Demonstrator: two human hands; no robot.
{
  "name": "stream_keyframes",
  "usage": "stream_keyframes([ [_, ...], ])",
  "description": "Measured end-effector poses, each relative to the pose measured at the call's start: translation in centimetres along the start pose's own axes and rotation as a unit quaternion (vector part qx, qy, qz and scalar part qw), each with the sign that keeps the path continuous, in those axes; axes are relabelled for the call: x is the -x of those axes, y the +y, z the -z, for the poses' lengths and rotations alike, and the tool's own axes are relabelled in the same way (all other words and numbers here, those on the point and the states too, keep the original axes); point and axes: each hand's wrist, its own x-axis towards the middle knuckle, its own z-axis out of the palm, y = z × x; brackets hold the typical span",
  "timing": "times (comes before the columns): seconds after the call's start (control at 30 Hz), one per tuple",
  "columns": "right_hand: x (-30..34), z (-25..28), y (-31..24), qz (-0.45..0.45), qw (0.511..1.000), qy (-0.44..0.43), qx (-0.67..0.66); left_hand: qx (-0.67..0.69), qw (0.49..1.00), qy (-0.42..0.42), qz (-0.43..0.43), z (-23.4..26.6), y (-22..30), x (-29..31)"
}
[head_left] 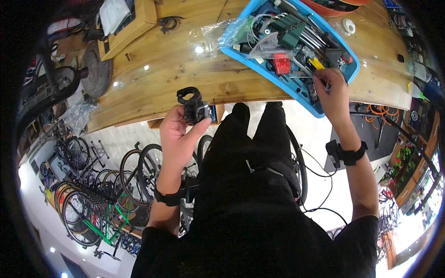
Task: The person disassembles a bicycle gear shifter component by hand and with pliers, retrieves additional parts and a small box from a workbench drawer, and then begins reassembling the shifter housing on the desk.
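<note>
My left hand (172,141) is closed around a black bicycle stem (191,105), held just off the near edge of the bench. The round clamp of the stem points up and away from me. Over the near right corner of a blue plastic bin (282,87), my right hand (334,95) has its fingers bent together among the tools. Whatever they grip is too small and covered to name. Close to those fingers lie a yellow-handled tool (317,64) and a red block-shaped piece (281,63). A dark green case of drill bits (288,31) sits farther back in the bin.
The wooden bench (162,65) bears a cardboard box (134,28), a clear plastic bag (211,36) and a roll of clear tape (348,27). A black tube frame (60,88) stands at the left. Several bicycles (92,211) fill the floor at lower left; a black cable (331,185) hangs at right.
</note>
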Motion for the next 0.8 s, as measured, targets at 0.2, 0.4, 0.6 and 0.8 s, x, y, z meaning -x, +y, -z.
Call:
stream_keyframes([
  [0.2, -2.3, -1.7, -4.4, 0.194, 0.978, -0.054, 0.044, -0.011, 1.000, -0.023, -0.009, 1.1, -0.7, 0.4],
  [0.4, -4.8, -3.5, -4.6, 0.316, 0.918, -0.107, 0.216, 0.004, 0.999, -0.027, -0.017, 1.9, -0.7, 1.0],
  [0.6, -4.8, -1.0, -4.4, 0.282, 0.932, -0.055, 0.220, 0.015, 1.000, -0.016, -0.010, 2.3, -0.6, 1.7],
  [0.8, -5.8, 2.2, -2.5, 0.166, 0.964, -0.048, 0.204, 0.042, 0.999, -0.006, 0.022, 3.4, -1.0, 1.5],
])
